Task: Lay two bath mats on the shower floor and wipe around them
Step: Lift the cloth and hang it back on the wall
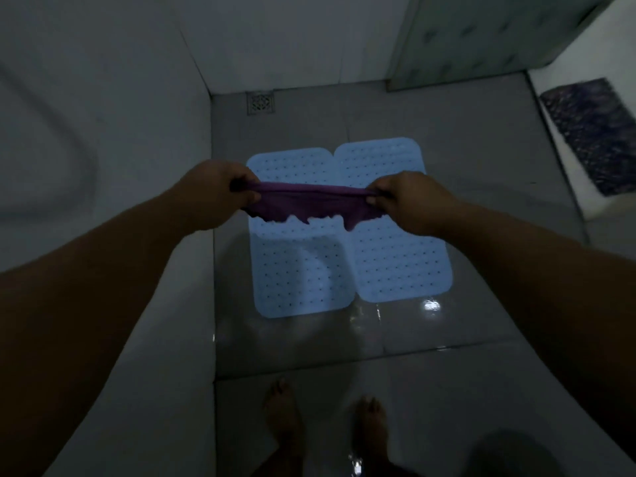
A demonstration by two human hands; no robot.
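Two pale blue perforated bath mats lie flat side by side on the grey tiled shower floor, the left mat [299, 266] and the right mat [399, 256], their long edges touching. Above them I hold a purple cloth [303, 203] stretched between both hands. My left hand [216, 194] grips its left end and my right hand [406, 201] grips its right end. The cloth hangs in the air and hides a band across the middle of both mats.
A square metal floor drain [260, 102] sits in the far left corner by the white wall [103, 132]. A dark patterned rug [595, 136] lies outside the shower at the right. My bare feet [285, 414] stand on wet, shiny tiles in front of the mats.
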